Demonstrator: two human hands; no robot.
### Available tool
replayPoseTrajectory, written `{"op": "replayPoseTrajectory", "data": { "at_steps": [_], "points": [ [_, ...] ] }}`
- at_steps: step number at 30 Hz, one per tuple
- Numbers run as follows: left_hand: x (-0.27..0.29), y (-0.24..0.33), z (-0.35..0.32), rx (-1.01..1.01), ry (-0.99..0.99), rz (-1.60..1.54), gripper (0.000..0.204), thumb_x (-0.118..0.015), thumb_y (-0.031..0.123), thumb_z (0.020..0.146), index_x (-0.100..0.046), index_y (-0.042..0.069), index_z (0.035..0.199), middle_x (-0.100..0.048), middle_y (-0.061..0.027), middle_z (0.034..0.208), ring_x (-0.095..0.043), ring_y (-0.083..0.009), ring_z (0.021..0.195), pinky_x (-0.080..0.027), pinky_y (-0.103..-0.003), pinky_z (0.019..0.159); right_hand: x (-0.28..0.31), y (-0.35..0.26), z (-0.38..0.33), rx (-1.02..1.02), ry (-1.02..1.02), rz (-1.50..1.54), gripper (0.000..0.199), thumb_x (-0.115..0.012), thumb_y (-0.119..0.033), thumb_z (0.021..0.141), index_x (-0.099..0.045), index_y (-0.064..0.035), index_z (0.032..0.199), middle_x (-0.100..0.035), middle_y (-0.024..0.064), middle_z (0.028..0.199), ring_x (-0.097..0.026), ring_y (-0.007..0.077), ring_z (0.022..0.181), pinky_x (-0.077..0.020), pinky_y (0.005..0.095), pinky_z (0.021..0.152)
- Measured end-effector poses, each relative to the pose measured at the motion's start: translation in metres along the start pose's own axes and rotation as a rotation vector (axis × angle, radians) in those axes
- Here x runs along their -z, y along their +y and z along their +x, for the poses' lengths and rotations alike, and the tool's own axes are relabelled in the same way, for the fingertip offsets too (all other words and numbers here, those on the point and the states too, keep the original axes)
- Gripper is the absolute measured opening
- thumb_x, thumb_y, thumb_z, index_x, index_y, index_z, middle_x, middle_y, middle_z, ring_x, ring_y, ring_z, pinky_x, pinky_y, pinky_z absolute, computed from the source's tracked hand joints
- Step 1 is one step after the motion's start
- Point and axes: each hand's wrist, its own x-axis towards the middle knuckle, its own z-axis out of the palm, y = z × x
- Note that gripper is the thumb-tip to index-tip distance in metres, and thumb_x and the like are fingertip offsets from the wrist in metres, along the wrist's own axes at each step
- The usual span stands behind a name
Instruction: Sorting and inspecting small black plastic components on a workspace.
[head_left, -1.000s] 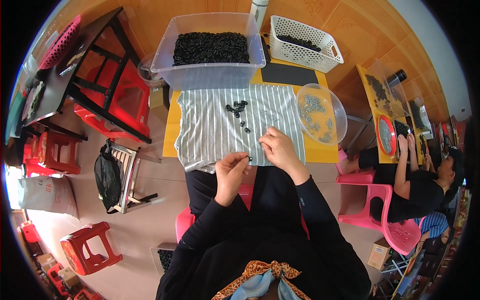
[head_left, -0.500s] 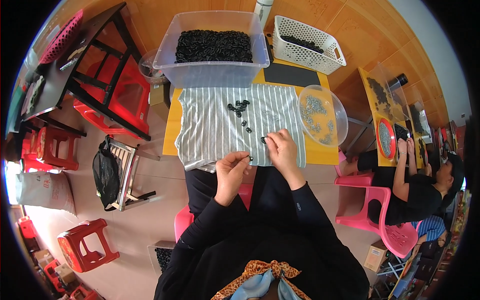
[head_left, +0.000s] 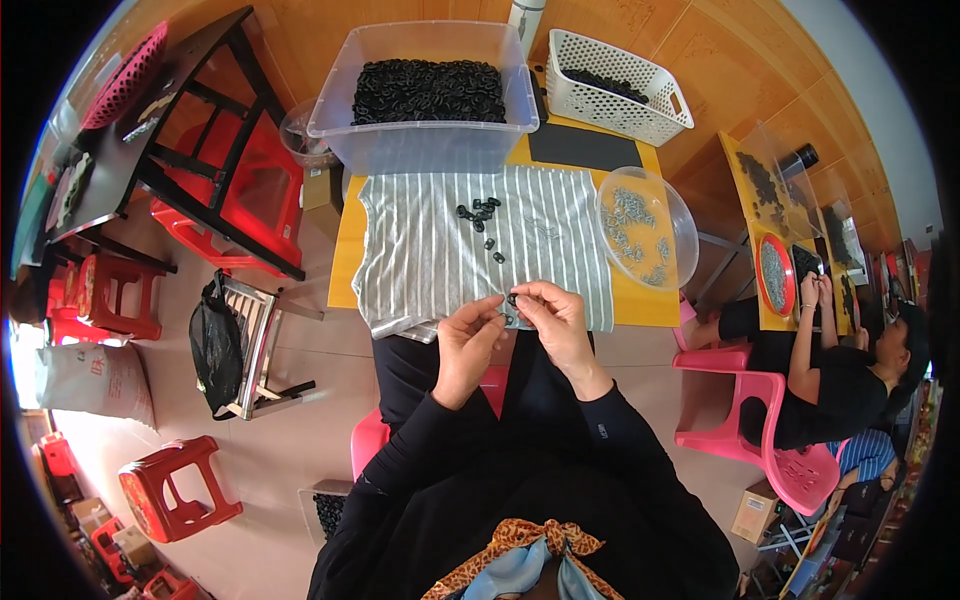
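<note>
My left hand (head_left: pixel 468 340) and my right hand (head_left: pixel 553 318) meet at the near edge of a grey striped cloth (head_left: pixel 430 255) spread on a yellow table (head_left: pixel 345 260). Between their fingertips they pinch a small black ring-shaped part (head_left: pixel 512 298). A little heap of the same black parts (head_left: pixel 481 213) lies on the cloth farther out. Behind it stands a clear plastic tub (head_left: pixel 425 95) full of black parts. To the right is a clear round bowl (head_left: pixel 645 227) holding small metal pieces.
A white lattice basket (head_left: pixel 618 72) sits at the back right, a dark mat (head_left: pixel 585 147) in front of it. Red stools (head_left: pixel 240 195) and a dark table (head_left: pixel 150 130) stand left. Another person (head_left: pixel 830 380) sits right on a pink chair (head_left: pixel 770 450).
My right hand has drawn back from the cloth toward my left hand, and both now close together on the small black part at the cloth's near edge.
</note>
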Motion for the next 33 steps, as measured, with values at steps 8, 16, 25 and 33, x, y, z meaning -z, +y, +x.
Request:
{"op": "replayPoseTrajectory", "data": {
  "at_steps": [8, 16, 25, 33],
  "points": [
    [0.001, 0.002, -0.001, -0.042, -0.009, 0.018, 0.026, -0.056, -0.005, 0.084, -0.063, -0.003, 0.109, -0.060, -0.0033, 0.077, -0.055, -0.0076, 0.065, -0.044, -0.020, 0.056, -0.004, 0.003, -0.003, 0.092, 0.023, -0.087, 0.010, -0.060, -0.004, 0.087, -0.065, 0.0010, 0.094, -0.060, -0.0016, 0.072, -0.051, 0.0024, 0.065, -0.0409, 0.0177, 0.057],
    [0.001, 0.001, -0.001, -0.075, -0.005, 0.042, 0.025, -0.056, -0.005, 0.083, -0.063, -0.003, 0.108, -0.059, -0.0029, 0.077, -0.055, -0.0078, 0.064, -0.044, -0.019, 0.056, -0.005, 0.000, -0.004, 0.083, 0.008, -0.117, 0.009, -0.060, -0.003, 0.087, -0.065, 0.0019, 0.093, -0.060, -0.0013, 0.073, -0.051, 0.0030, 0.065, -0.0417, 0.0182, 0.058],
    [0.001, 0.000, 0.000, -0.029, 0.043, 0.010, 0.024, -0.057, -0.005, 0.084, -0.063, -0.005, 0.107, -0.061, -0.0040, 0.076, -0.055, -0.0079, 0.063, -0.044, -0.019, 0.057, -0.008, 0.003, -0.006, 0.134, -0.053, -0.147, 0.009, -0.059, 0.000, 0.087, -0.065, 0.0035, 0.093, -0.059, 0.0019, 0.077, -0.052, 0.0048, 0.069, -0.0410, 0.0193, 0.060],
    [0.001, -0.002, 0.000, 0.012, 0.053, -0.070, 0.024, -0.056, -0.005, 0.085, -0.062, -0.006, 0.108, -0.064, -0.0077, 0.081, -0.056, -0.0091, 0.062, -0.045, -0.020, 0.059, -0.005, 0.008, -0.008, 0.235, -0.127, -0.174, 0.024, -0.059, 0.008, 0.082, -0.060, 0.0034, 0.105, -0.057, 0.0059, 0.084, -0.058, 0.0101, 0.073, -0.0453, 0.0207, 0.062]
  ]
}}
